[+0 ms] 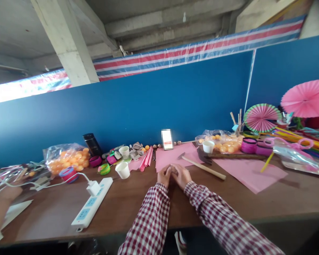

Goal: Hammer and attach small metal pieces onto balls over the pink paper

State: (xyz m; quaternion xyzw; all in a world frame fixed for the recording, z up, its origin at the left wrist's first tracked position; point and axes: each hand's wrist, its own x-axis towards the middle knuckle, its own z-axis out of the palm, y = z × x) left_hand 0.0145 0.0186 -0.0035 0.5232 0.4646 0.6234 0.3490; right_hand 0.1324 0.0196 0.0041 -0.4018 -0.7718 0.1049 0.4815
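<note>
My left hand (164, 175) and my right hand (183, 176) meet at the near edge of a pink paper sheet (163, 157). Their fingers are curled inward and touch at the tips. Whatever they may hold between them is hidden from this view. Just to the right of my right hand lies a hammer (206, 168) with a pale wooden handle, its head resting on the pink sheet. Beyond my hands stands a small white box-like item (167, 139), blurred out, with several round metallic balls (179, 143) beside it.
A white power strip (91, 203) with a plugged-in charger (93, 188) lies left. Paper cups (122, 170), folded pink strips (146, 158) and bags of orange balls (69, 161) line the back. Another person's hand (5, 200) is at far left. A blue partition (138, 106) stands behind.
</note>
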